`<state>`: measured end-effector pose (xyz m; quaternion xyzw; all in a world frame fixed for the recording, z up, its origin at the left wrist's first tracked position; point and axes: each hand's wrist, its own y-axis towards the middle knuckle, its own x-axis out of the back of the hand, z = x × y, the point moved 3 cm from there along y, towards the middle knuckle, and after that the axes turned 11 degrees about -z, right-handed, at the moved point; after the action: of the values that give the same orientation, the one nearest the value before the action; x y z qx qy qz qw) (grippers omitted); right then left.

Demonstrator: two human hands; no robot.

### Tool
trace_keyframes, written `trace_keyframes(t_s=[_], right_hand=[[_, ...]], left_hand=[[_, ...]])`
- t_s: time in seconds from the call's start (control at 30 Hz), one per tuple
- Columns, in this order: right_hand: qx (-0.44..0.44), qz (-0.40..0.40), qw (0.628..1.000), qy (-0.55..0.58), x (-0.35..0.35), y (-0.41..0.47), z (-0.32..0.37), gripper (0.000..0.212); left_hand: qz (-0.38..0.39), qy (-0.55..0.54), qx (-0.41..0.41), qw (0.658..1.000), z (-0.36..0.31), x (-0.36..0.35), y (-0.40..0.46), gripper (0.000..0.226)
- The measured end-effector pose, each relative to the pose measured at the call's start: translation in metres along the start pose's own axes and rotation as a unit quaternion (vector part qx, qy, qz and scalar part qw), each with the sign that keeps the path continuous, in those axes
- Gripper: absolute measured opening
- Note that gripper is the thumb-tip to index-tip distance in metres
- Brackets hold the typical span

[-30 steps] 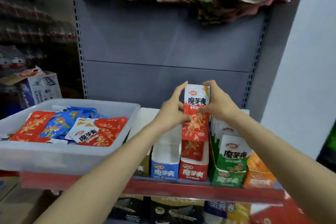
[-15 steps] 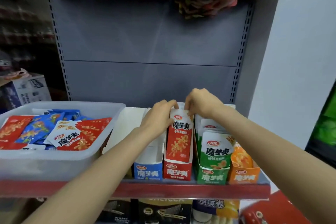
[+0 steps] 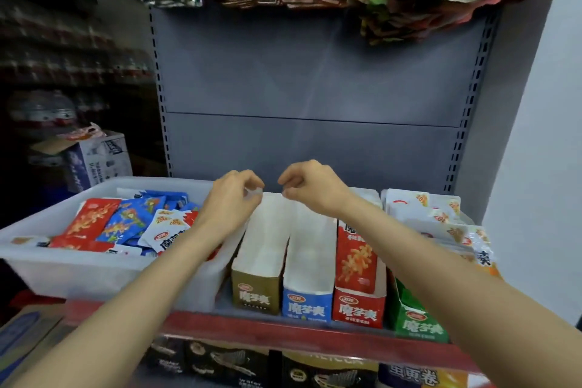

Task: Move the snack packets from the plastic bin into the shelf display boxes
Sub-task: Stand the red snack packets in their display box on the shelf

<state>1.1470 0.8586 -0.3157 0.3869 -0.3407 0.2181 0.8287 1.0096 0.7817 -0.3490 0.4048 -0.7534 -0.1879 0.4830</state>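
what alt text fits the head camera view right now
Two bare hands, left and right, hover empty above a row of display boxes on a shop shelf; the red box holds a red packet. A plastic bin of snack packets sits to the left.

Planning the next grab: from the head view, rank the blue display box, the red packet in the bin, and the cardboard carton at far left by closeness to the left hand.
From the left hand:
1. Blue display box, just right of it on the shelf.
2. Red packet, left side of the plastic bin.
3. Cardboard carton, far left, behind the bin.
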Motion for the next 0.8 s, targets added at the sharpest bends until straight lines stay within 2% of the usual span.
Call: trace_keyframes(t_s=[0.1, 0.23, 0.3, 0.4, 0.47, 0.6, 0.73, 0.8], right_hand=[[0.015, 0.035, 0.999, 0.008, -0.039, 0.013, 0.03, 0.038], [0.031, 0.14, 0.989, -0.042, -0.093, 0.031, 0.062, 0.058], [0.037, 0.192, 0.979, -0.066, -0.117, 0.039, 0.074, 0.07], [0.047, 0.266, 0.955, -0.124, -0.147, 0.049, 0.082, 0.09], [0.04, 0.314, 0.932, -0.178, -0.167, 0.054, 0.081, 0.096], [0.04, 0.344, 0.91, -0.23, -0.187, 0.063, 0.08, 0.099], [0.048, 0.271, 0.949, -0.154, -0.184, 0.078, 0.08, 0.077], [0.054, 0.24, 0.961, -0.128, -0.185, 0.083, 0.079, 0.067]], left_hand=[[0.013, 0.032, 0.05, 0.998, 0.052, 0.03, 0.003, 0.019], [0.052, 0.03, 0.094, 0.994, 0.112, 0.057, 0.006, 0.028], [0.093, 0.047, 0.113, 0.988, 0.136, 0.063, 0.007, 0.042], [0.22, 0.12, 0.134, 0.959, 0.168, 0.063, 0.006, 0.078], [0.262, 0.146, 0.133, 0.945, 0.179, 0.061, 0.007, 0.091], [0.243, 0.163, 0.103, 0.951, 0.19, 0.052, 0.011, 0.087], [0.166, 0.128, 0.098, 0.973, 0.196, 0.05, 0.017, 0.056], [0.138, 0.102, 0.109, 0.979, 0.195, 0.05, 0.02, 0.051]])
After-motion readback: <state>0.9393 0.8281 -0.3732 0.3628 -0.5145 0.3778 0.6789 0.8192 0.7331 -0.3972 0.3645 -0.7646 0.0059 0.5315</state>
